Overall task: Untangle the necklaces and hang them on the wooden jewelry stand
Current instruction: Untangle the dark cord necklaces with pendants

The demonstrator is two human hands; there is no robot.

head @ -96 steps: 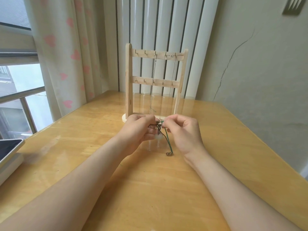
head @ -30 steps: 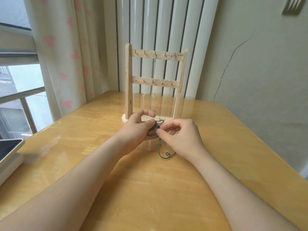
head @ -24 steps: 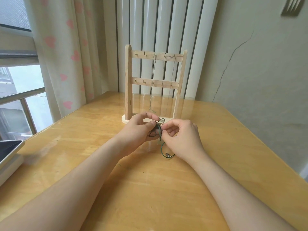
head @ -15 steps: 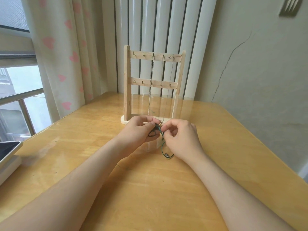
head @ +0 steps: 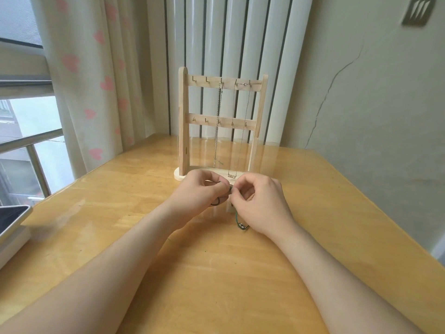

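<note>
The left hand [head: 203, 190] and the right hand [head: 261, 204] met fingertip to fingertip just above the tabletop [head: 216, 273], each pinching the green cord necklace [head: 237, 219] at a small tangle between them. A loop of the cord showed beneath the left hand, and its tail trailed down beside the right hand to the tabletop. Just beyond both hands stood the wooden jewelry stand [head: 184, 116], two chains [head: 218, 126] hanging on it.

The jewelry stand [head: 184, 121] rests upright on the wooden table [head: 216, 273].
</note>
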